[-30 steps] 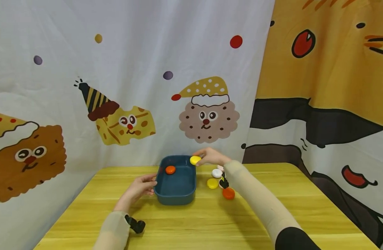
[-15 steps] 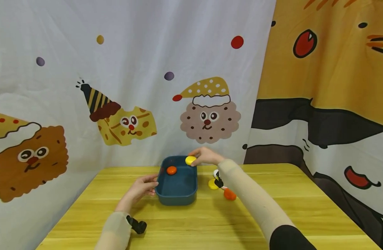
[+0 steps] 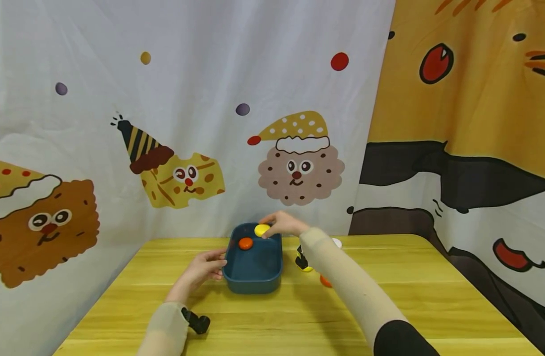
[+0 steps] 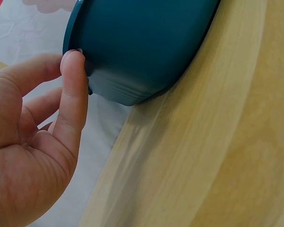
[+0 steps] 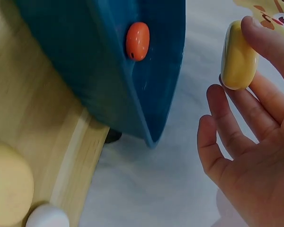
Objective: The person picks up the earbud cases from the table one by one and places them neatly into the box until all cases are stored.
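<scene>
- Yellow disc [image 3: 260,230] sits at the fingertips of the right grip [image 3: 283,225], pinched between thumb and fingers; the remaining fingers are spread loosely below it in the right wrist view.
- Held up off the surface, it is over the far end of the blue box [image 3: 253,286] in the head view, toward the worktop's [image 3: 370,316] far edge; its own wall or floor does not touch the disc as seen from the right wrist.
- Left grip [image 3: 202,269] holds the box's left rim, thumb and bent fingers together there, well apart from the pinched disc.
- That box stands upright close to the worktop's far edge, left of the middle of that edge.
- Inside the box, an orange disc [image 3: 246,243] lies on the floor near the left wall, just beside and nearer than the raised disc.
- On the worktop, right of the box, a second yellow disc [image 5: 9,187] and a white disc [image 5: 47,217] lie near each other.
- Toward the near edge from these, a second orange disc [image 3: 326,281] is partly hidden by the right sleeve [image 3: 348,282].
- Behind the far edge hangs a printed curtain [image 3: 254,49].
</scene>
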Action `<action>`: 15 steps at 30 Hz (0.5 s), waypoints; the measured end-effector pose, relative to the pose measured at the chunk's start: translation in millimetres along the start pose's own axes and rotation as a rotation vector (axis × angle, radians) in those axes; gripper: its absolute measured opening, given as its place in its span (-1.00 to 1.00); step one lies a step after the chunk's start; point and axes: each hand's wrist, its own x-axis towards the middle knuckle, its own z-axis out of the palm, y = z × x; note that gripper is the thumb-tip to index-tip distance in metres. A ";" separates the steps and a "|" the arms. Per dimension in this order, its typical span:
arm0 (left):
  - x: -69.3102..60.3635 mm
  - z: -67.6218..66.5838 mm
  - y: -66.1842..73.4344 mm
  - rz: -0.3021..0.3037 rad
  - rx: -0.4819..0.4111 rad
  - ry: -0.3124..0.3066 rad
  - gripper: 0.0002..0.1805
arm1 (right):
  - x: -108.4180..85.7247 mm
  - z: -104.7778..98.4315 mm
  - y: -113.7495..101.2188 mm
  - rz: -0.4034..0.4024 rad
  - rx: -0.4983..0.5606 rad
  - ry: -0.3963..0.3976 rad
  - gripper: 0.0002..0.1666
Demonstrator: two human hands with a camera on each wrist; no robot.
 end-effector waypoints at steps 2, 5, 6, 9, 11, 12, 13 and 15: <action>0.0 -0.3 -0.1 -0.001 0.002 -0.002 -0.37 | 2.1 2.9 -2.4 -0.014 0.001 -0.004 -0.36; 0.3 -0.4 -0.1 0.001 0.001 -0.002 -0.38 | 5.1 6.3 -5.7 -0.025 -0.001 -0.011 -0.37; 0.3 -0.3 0.1 0.000 -0.001 -0.002 -0.38 | 5.9 7.3 -6.6 -0.029 0.000 -0.013 -0.36; 0.6 -0.1 0.5 0.005 -0.005 -0.001 -0.37 | 8.3 9.6 -9.1 -0.031 0.006 -0.016 -0.36; 1.0 0.1 0.4 0.002 -0.006 0.001 -0.37 | 9.7 10.7 -10.0 -0.031 0.019 -0.015 -0.36; 1.3 0.2 0.0 0.001 -0.007 0.002 -0.37 | 10.6 11.2 -10.0 -0.031 0.029 -0.015 -0.35; 1.7 0.1 -0.4 0.000 -0.006 0.004 -0.38 | 11.7 11.7 -9.5 -0.032 0.037 -0.014 -0.35; 2.3 0.0 -1.4 -0.004 -0.006 0.008 -0.40 | 14.2 13.1 -8.4 -0.032 0.051 -0.012 -0.35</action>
